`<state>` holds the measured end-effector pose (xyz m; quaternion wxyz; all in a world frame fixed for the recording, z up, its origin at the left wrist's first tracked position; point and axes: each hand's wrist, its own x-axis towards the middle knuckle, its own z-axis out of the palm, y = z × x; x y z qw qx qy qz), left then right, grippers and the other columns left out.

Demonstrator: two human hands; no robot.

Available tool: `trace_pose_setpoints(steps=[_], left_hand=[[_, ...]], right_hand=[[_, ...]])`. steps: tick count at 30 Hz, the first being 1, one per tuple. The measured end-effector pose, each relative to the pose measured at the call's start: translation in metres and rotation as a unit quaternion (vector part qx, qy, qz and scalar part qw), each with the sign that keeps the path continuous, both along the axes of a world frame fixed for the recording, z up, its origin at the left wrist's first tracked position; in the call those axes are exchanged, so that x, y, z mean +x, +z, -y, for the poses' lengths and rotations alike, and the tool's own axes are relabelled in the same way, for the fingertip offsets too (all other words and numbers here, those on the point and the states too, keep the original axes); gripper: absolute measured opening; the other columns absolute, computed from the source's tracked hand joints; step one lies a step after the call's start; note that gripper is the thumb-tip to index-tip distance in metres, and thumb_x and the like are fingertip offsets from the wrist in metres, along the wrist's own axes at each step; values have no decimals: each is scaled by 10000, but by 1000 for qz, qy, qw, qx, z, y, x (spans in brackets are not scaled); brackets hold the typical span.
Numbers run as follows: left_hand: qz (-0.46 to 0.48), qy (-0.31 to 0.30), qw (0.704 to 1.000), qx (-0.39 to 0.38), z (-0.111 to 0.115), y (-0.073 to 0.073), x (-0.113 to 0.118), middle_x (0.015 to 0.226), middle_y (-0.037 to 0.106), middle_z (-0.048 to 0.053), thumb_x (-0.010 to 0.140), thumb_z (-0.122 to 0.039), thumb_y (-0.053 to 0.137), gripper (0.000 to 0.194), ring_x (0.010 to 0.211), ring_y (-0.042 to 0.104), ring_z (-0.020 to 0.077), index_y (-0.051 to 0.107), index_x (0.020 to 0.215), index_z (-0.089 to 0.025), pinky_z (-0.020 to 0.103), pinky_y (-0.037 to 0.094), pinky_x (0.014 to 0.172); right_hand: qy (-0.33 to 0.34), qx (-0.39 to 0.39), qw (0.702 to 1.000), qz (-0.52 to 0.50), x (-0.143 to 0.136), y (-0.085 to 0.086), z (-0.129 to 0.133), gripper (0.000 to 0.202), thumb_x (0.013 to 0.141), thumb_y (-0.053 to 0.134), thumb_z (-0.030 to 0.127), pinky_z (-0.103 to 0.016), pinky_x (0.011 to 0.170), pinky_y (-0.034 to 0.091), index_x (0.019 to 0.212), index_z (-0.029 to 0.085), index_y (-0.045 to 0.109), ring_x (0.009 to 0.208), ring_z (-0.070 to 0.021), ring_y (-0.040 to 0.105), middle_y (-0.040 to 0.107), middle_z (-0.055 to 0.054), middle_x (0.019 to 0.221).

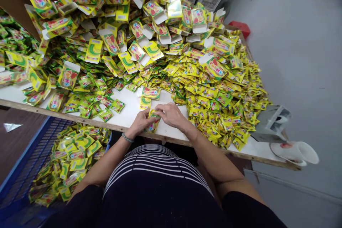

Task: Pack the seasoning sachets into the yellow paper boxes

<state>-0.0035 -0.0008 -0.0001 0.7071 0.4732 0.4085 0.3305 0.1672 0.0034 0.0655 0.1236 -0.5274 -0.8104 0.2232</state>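
Observation:
Near the table's front edge, my left hand (140,122) grips a small yellow and green candy box (153,125) from its left side. The fingers of my right hand (171,114) pinch at the top end of the same box; whether a flap or a packet is between them is hidden. Just beyond my hands lie another printed box (150,93) and a yellow box (145,103) with a green curve on it. Small green packets (106,114) are scattered to the left, and a heap of yellow packets (211,103) rises to the right.
Open-ended boxes (109,39) are piled high across the back of the white table (128,96). Below the table at left, a blue crate (16,181) holds filled-looking boxes (77,153). A white mug (296,151) and a grey metal device (271,123) stand at the right end.

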Motion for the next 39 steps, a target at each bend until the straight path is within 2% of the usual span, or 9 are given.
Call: trace_pose_setpoints(steps=[8,12,16,19,22,25,30,34,39], left_hand=[[-27,11,999,23,-2,-13,-21,896,740,64,678,-356,811,433,838,695,184,649,1009,-130,311,531,814],[-21,38,999,16,1,-11,-25,813,720,29,637,-356,845,524,791,695,175,580,1044,-158,289,534,761],[-8,71,997,24,8,-6,-28,790,686,-25,658,-365,840,659,725,681,143,444,1165,-224,263,529,724],[-17,80,995,52,13,-5,-28,816,673,-30,695,-381,815,659,733,679,138,410,1197,-247,258,525,727],[-33,64,994,82,16,-5,-26,851,682,-6,735,-391,782,593,774,681,149,446,1197,-233,271,526,753],[-50,39,993,104,16,-5,-24,875,691,26,765,-391,753,454,826,678,162,535,1112,-196,282,524,785],[-43,34,995,88,13,-2,-23,856,693,23,748,-400,762,431,806,674,160,544,1054,-189,276,518,760],[-23,56,997,47,12,-1,-23,826,697,-8,709,-391,796,543,741,677,144,422,1065,-224,259,511,721],[-8,56,998,30,12,-1,-22,827,707,-4,700,-408,802,563,745,681,145,397,1046,-226,263,510,731]], right_hand=[[42,-10,994,105,-18,-18,-2,293,984,475,340,-383,905,296,907,138,672,710,-192,627,728,-94,756],[-53,32,995,-79,-11,-36,7,185,948,542,317,-384,965,338,973,191,676,829,-189,653,747,-57,863],[-218,99,933,-267,0,-51,25,227,886,615,405,-383,938,450,984,219,702,1036,-232,630,719,-91,1058],[-218,-19,912,-346,-2,-63,35,303,836,653,468,-330,779,524,992,215,710,834,-195,654,721,-59,960],[-196,-44,913,-356,-5,-69,36,279,849,624,456,-294,729,525,931,199,696,778,-170,637,704,-44,905],[-148,-23,942,-300,-3,-65,31,221,873,592,390,-293,743,517,864,190,684,789,-173,638,693,-45,855],[-157,-20,959,-236,3,-49,22,336,880,626,317,-313,836,526,1199,214,659,902,-188,692,753,-58,1033],[-82,-13,979,-188,1,-37,22,226,952,553,299,-322,898,501,1006,246,766,973,-190,691,773,-49,1037],[-88,8,983,-161,-2,-31,15,105,868,695,279,-330,876,472,883,236,790,864,-186,689,786,-42,902]])
